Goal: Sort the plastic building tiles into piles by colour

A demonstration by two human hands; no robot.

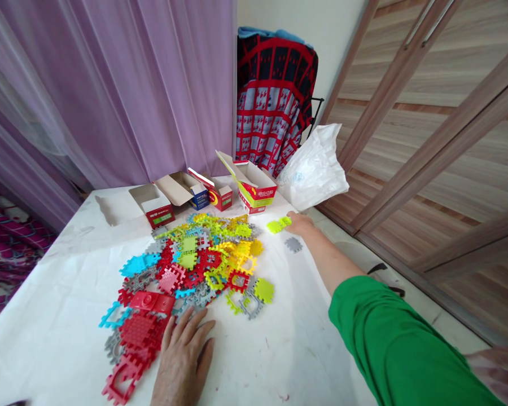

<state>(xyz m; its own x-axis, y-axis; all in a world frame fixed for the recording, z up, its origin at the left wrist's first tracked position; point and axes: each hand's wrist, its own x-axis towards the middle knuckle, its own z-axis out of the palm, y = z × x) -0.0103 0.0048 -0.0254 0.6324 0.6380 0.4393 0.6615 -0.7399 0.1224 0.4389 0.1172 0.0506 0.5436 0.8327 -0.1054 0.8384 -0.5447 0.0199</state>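
A heap of plastic interlocking building pieces (203, 262) in red, yellow, lime, blue and grey spreads over the white-covered table. My left hand (185, 352) lies at the near edge of the heap, fingers stretched out and slightly apart, beside dark red brick-patterned pieces (139, 331). Far out to the right, my right hand (300, 223) is closed at the end of lime building pieces (279, 225); its fingertips are partly hidden. A single grey piece (293, 244) lies on the cloth just below that hand.
Open cardboard boxes, among them a red one (160, 216), a blue one (200, 198) and a red-and-lime one (257, 194), line the table's back edge. A white plastic bag (315, 169) stands at the back right corner. Purple curtains (173, 84) and a wooden wardrobe (440, 152) enclose the table.
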